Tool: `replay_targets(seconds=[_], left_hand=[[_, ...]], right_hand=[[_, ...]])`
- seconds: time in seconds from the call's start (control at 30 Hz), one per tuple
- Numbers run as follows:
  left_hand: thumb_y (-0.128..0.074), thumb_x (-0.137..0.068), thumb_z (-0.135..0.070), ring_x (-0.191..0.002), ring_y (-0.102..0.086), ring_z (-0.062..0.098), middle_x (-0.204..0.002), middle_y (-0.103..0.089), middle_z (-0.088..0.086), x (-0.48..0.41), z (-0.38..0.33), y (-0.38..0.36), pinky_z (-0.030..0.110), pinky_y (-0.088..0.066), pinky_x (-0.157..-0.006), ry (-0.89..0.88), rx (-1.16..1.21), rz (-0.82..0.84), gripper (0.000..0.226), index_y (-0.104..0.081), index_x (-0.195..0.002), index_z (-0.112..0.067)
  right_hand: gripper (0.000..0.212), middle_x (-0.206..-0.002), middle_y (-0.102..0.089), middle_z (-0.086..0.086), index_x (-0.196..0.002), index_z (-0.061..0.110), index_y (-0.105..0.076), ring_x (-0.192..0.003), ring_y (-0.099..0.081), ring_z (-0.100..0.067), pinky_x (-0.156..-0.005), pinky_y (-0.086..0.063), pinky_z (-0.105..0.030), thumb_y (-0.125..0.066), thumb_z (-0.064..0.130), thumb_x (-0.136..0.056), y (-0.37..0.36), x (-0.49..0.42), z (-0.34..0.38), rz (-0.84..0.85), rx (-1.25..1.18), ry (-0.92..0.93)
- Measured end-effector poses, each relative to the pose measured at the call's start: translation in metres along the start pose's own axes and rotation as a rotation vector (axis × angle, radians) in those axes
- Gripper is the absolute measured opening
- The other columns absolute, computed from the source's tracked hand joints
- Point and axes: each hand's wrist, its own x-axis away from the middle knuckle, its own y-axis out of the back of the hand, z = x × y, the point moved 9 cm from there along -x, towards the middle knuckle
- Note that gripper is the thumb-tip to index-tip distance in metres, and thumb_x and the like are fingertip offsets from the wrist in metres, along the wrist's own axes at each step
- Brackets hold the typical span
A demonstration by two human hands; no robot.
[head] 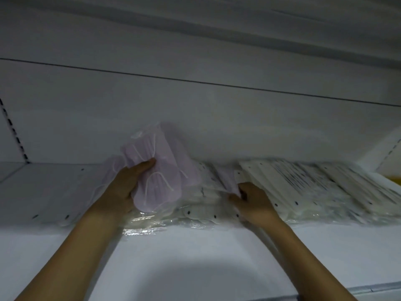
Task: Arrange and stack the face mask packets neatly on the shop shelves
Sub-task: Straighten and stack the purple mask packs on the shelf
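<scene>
Two hands work on the white shelf (195,253), each busy with a different pile. The left hand (124,187) has its fingers and thumb curled round a lilac mask packet (156,174), a soft, floppy bundle in thin clear film with white ear loops showing through; it tilts up just beyond and to the right of that grip, its lower end resting on the flat packets (195,211) lying beneath. The right hand (252,203) pinches the near left edge of the white packet stack (303,187), a slumped row of stiff, card-backed sleeves with punched hanging holes and blurred printing, fanning away to the right of that grip. To do this step well, the person would likely steady the leaning white stack with the right hand while lowering the lilac packet flat, edges squared to the shelf front. Since the glossy, crinkled film looks slippery, a firm hold and a gentle press after release should keep the pile from sliding.
</scene>
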Motion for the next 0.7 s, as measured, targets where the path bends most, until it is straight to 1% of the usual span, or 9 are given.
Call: replay_targets(seconds=[0.1, 0.2, 0.33, 0.4, 0.5, 0.53, 0.57, 0.63, 0.7], left_hand=[[-0.064, -0.083, -0.02, -0.077, -0.073, 0.019, -0.094, -0.075, 0.008, -0.002, -0.001, 0.003, 0.03, -0.057, -0.057, -0.004, -0.005, -0.02, 0.036, -0.065, -0.115, -0.005], [-0.061, -0.089, -0.015, -0.072, -0.073, 0.018, -0.089, -0.075, 0.007, -0.002, -0.003, 0.003, 0.029, -0.057, -0.055, -0.037, -0.007, -0.041, 0.029, -0.064, -0.116, -0.004], [-0.06, -0.09, -0.009, -0.066, -0.072, 0.015, -0.078, -0.075, 0.004, 0.001, -0.006, 0.002, 0.028, -0.056, -0.052, -0.088, -0.059, -0.083, 0.02, -0.064, -0.109, -0.005], [-0.061, -0.089, -0.007, -0.067, -0.072, 0.016, -0.08, -0.074, 0.005, 0.002, -0.006, 0.0, 0.028, -0.057, -0.053, -0.114, -0.096, -0.097, 0.026, -0.063, -0.114, -0.003], [-0.062, -0.088, -0.005, -0.067, -0.072, 0.016, -0.081, -0.074, 0.005, 0.004, -0.008, -0.003, 0.028, -0.058, -0.055, -0.148, -0.143, -0.11, 0.031, -0.061, -0.119, 0.001], [-0.063, -0.088, -0.005, -0.067, -0.071, 0.015, -0.081, -0.074, 0.004, 0.005, -0.008, -0.004, 0.028, -0.058, -0.055, -0.152, -0.152, -0.114, 0.032, -0.061, -0.119, 0.001], [-0.063, -0.088, -0.005, -0.067, -0.071, 0.015, -0.082, -0.074, 0.005, 0.006, -0.008, -0.004, 0.028, -0.057, -0.054, -0.155, -0.156, -0.116, 0.032, -0.061, -0.12, 0.001], [-0.063, -0.089, -0.006, -0.066, -0.071, 0.014, -0.083, -0.073, 0.005, 0.008, -0.008, -0.005, 0.027, -0.056, -0.052, -0.157, -0.158, -0.112, 0.031, -0.061, -0.119, -0.001], [-0.063, -0.089, -0.006, -0.067, -0.072, 0.015, -0.085, -0.073, 0.005, 0.009, -0.008, -0.005, 0.026, -0.056, -0.052, -0.152, -0.154, -0.103, 0.03, -0.061, -0.119, -0.001]], right_hand=[[0.034, -0.054, -0.04, 0.002, -0.06, 0.013, -0.042, -0.048, -0.036, -0.009, -0.043, -0.023, -0.018, -0.059, 0.014, -0.09, 0.02, -0.002, -0.017, -0.083, -0.165, -0.132], [0.027, -0.062, -0.038, -0.005, -0.067, 0.004, -0.048, -0.061, -0.034, -0.016, -0.053, -0.025, -0.024, -0.057, 0.009, -0.091, 0.033, -0.003, -0.033, -0.225, -0.439, -0.237], [0.043, -0.043, -0.024, 0.011, -0.058, 0.017, -0.029, -0.042, -0.021, -0.006, -0.044, -0.017, -0.022, -0.054, 0.006, -0.09, 0.052, 0.0, -0.035, -0.37, -0.462, -0.235], [0.041, -0.048, -0.032, 0.006, -0.056, 0.016, -0.035, -0.046, -0.029, -0.011, -0.048, -0.022, -0.026, -0.054, 0.009, -0.092, 0.062, 0.003, -0.024, -0.431, -0.337, -0.174], [0.019, -0.064, -0.06, -0.008, -0.079, 0.009, -0.068, -0.06, -0.054, -0.027, -0.062, -0.038, -0.032, -0.052, 0.017, -0.087, 0.068, 0.009, 0.018, -0.512, 0.286, 0.102], [0.023, -0.069, -0.065, -0.007, -0.087, 0.012, -0.071, -0.064, -0.058, -0.029, -0.065, -0.038, -0.033, -0.051, 0.022, -0.081, 0.056, 0.01, 0.029, -0.469, 0.462, 0.189], [0.031, -0.074, -0.067, -0.005, -0.092, 0.016, -0.071, -0.07, -0.061, -0.029, -0.067, -0.036, -0.034, -0.047, 0.03, -0.079, 0.037, 0.01, 0.033, -0.335, 0.566, 0.23], [0.051, -0.087, -0.065, 0.001, -0.1, 0.024, -0.066, -0.087, -0.061, -0.025, -0.074, -0.031, -0.033, -0.032, 0.055, -0.078, 0.001, 0.016, 0.031, -0.069, 0.649, 0.209], [0.064, -0.105, -0.062, 0.005, -0.116, 0.028, -0.059, -0.102, -0.056, -0.019, -0.083, -0.035, -0.031, -0.04, 0.073, -0.073, -0.012, 0.019, 0.019, 0.067, 0.632, 0.128]])
